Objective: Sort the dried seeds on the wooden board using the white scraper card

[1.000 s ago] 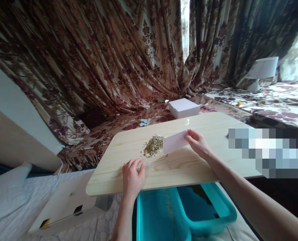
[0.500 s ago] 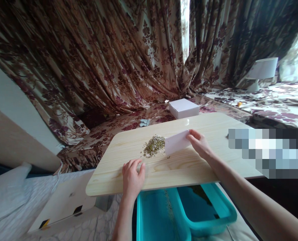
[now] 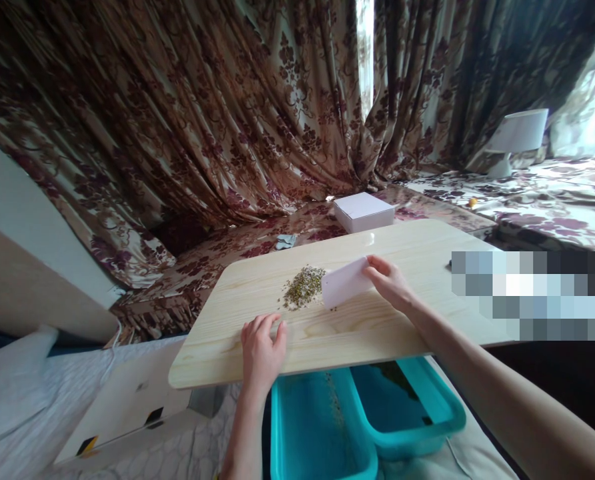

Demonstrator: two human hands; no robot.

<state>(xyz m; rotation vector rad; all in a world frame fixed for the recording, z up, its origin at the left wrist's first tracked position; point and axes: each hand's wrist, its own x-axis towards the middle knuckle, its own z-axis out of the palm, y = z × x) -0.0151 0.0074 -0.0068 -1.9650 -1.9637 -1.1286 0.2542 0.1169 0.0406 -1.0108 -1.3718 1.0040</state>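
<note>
My right hand [image 3: 388,281] pinches the far right end of a white card [image 3: 346,283], tilted over the pale wooden table [image 3: 407,250]. The card's left edge touches a loose pile of green and whitish grains [image 3: 302,288], perhaps mixed seeds. A few stray grains lie by the card's lower edge. On the table's near side my left hand [image 3: 263,348] rests palm down, fingers apart, holding nothing. Below the near edge stand two turquoise tubs [image 3: 322,427] [image 3: 412,440]; specks cling inside the left one, and dark stuff lies in the right one.
A white box [image 3: 363,212] and a small grey cloth [image 3: 285,241] are beyond the table's far edge. A white carton [image 3: 122,407] lies on the bed at left. At right stand a lamp [image 3: 520,137] and a blurred-out patch. Patterned curtains [image 3: 202,120] hang behind.
My right hand has moved the card slightly left against the pile, its face turned a little more upward. My left hand stays in place on the table. The whole view has shifted slightly.
</note>
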